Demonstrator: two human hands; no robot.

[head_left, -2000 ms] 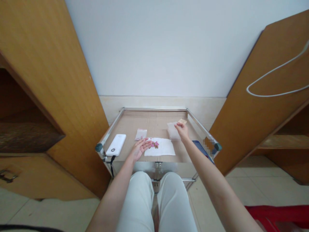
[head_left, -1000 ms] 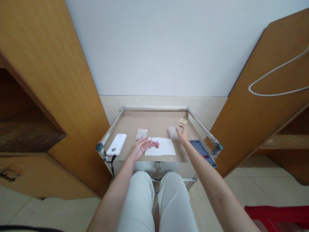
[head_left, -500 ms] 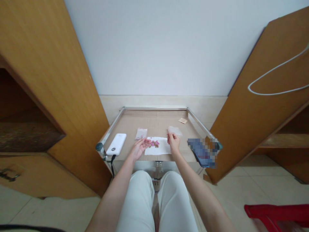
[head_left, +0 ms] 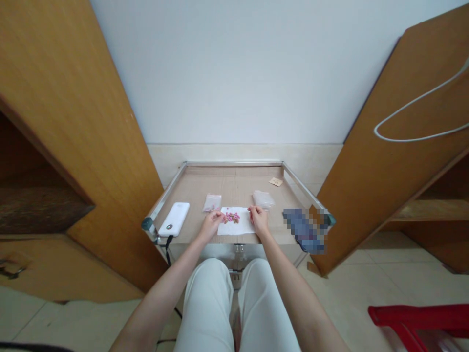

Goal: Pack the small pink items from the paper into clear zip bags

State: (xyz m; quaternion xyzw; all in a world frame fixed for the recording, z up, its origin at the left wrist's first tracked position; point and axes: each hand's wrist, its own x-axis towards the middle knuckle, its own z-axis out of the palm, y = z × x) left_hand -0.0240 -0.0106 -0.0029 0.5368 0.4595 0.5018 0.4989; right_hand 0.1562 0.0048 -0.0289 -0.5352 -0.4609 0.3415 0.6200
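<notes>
A small pile of pink and brownish bits (head_left: pixel 231 218), too small to name surely, lies on a white sheet (head_left: pixel 242 229) near the table's front edge. My left hand (head_left: pixel 212 222) is at the sheet's left edge, fingers drawn together beside the pile; what they hold, if anything, cannot be made out. Over the sheet's right edge, my right hand (head_left: pixel 259 220) has its fingertips pinched, and their contents are hidden. Behind my left hand lies a small clear bag (head_left: pixel 212 202) with some pink bits. Clear plastic bags (head_left: pixel 263 199) lie just behind my right hand.
On the metal-framed table (head_left: pixel 234 183), a white power bank (head_left: pixel 174 219) with a black cord lies left. A blurred-out dark blue item (head_left: pixel 304 230) lies right, a small tan paper piece (head_left: pixel 275 182) at the back. Wooden cabinets flank the table; a red stool (head_left: pixel 421 315) stands lower right.
My right hand has come away from the clear bags, toward the sheet's right edge. My left hand's outstretched fingers have drawn together beside the pile. The view has shifted slightly.
</notes>
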